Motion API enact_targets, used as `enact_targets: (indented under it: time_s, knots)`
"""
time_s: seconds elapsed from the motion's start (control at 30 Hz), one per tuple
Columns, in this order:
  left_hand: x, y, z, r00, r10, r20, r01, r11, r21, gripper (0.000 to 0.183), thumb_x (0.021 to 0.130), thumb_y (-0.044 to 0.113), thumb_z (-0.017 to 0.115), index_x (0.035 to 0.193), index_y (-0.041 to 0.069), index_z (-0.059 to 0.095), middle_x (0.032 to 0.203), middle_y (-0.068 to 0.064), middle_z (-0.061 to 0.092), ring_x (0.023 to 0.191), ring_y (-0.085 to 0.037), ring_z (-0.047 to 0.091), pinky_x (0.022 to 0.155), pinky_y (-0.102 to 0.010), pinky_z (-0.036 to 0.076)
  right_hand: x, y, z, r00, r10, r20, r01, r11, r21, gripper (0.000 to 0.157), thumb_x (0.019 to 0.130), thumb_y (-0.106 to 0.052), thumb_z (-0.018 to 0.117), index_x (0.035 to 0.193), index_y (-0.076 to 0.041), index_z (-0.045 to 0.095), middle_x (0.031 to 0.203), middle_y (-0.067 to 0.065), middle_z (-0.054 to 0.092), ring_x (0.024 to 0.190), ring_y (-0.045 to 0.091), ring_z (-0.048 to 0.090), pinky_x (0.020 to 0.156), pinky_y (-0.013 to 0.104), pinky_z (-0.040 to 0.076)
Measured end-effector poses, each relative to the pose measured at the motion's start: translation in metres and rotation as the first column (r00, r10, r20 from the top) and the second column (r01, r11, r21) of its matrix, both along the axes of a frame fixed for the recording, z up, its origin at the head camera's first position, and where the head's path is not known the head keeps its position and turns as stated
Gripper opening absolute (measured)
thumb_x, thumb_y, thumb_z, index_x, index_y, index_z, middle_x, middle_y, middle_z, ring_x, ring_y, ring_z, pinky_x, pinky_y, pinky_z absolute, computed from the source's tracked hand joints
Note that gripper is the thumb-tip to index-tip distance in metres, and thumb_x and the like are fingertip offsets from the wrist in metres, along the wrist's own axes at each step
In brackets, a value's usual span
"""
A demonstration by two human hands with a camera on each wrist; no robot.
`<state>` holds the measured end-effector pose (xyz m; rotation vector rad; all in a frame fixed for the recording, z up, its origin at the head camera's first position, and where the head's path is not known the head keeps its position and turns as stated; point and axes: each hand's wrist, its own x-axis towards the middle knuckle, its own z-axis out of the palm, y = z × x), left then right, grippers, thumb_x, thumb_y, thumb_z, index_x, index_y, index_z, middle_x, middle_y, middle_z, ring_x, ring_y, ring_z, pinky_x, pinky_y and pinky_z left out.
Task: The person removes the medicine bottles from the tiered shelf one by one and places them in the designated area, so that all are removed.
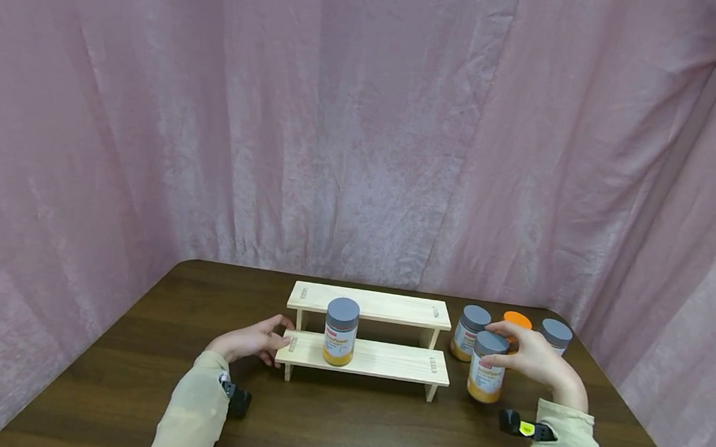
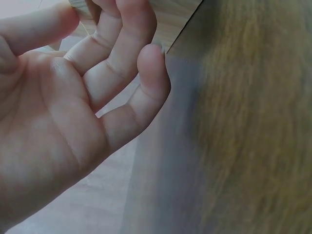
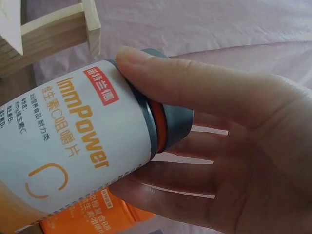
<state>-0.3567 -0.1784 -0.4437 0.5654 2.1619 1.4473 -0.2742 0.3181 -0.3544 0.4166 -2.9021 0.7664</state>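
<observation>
My right hand (image 1: 535,360) grips a white and yellow vitamin bottle (image 1: 485,381) near its grey lid, to the right of a two-step wooden shelf rack (image 1: 386,358). Up close in the right wrist view, thumb and fingers go round the bottle's neck, and its label (image 3: 73,122) reads ImmPower; the bottle is tilted in that view. At the rack's left end, my left hand (image 1: 253,341) holds the lower board between thumb and fingers. A second grey-lidded bottle (image 1: 340,333) stands upright on that lower board, left of its middle.
Behind my right hand stand a grey-lidded bottle (image 1: 470,334), an orange-lidded bottle (image 1: 517,319) and another grey-lidded bottle (image 1: 556,334), partly hidden. All are on a dark wooden table (image 1: 331,422). A pink curtain (image 1: 338,146) hangs behind the table.
</observation>
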Motion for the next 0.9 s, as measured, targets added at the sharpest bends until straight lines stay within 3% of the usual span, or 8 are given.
enact_targets:
  time_s: [0.27,0.6,0.9]
  knots:
    - [0.0,-0.001,0.0,1.0,-0.001,-0.002,0.001,1.0,0.002,0.043,0.099,0.022,0.052,0.13,0.0,0.032,0.084,-0.003,0.066,0.072,-0.019,0.064,0.068,-0.034,0.05,-0.006,0.003,-0.007,1.0,0.009,-0.024,-0.008,0.999,0.035,0.064,0.074,-0.034,0.083,0.123,0.0,0.059,0.111,0.017,0.067,0.096,0.028,0.064,0.079,0.04,0.05]
    - [-0.001,-0.001,0.0,1.0,-0.009,-0.001,0.009,1.0,0.001,0.043,0.1,0.022,0.051,0.131,0.0,0.031,0.084,-0.002,0.066,0.072,-0.019,0.064,0.068,-0.034,0.05,-0.009,0.0,-0.01,0.993,-0.111,-0.029,0.112,0.994,0.02,0.063,0.074,-0.037,0.082,0.12,-0.002,0.058,0.11,0.019,0.067,0.097,0.031,0.063,0.079,0.042,0.05]
    - [-0.002,-0.001,-0.001,1.0,-0.005,0.008,0.005,1.0,-0.012,0.044,0.1,0.023,0.052,0.131,0.0,0.031,0.087,-0.004,0.067,0.073,-0.018,0.064,0.069,-0.033,0.05,-0.01,0.0,-0.011,1.0,-0.005,-0.031,0.007,0.999,0.039,0.056,0.071,-0.023,0.084,0.115,0.001,0.059,0.104,0.017,0.067,0.092,0.027,0.063,0.077,0.039,0.049]
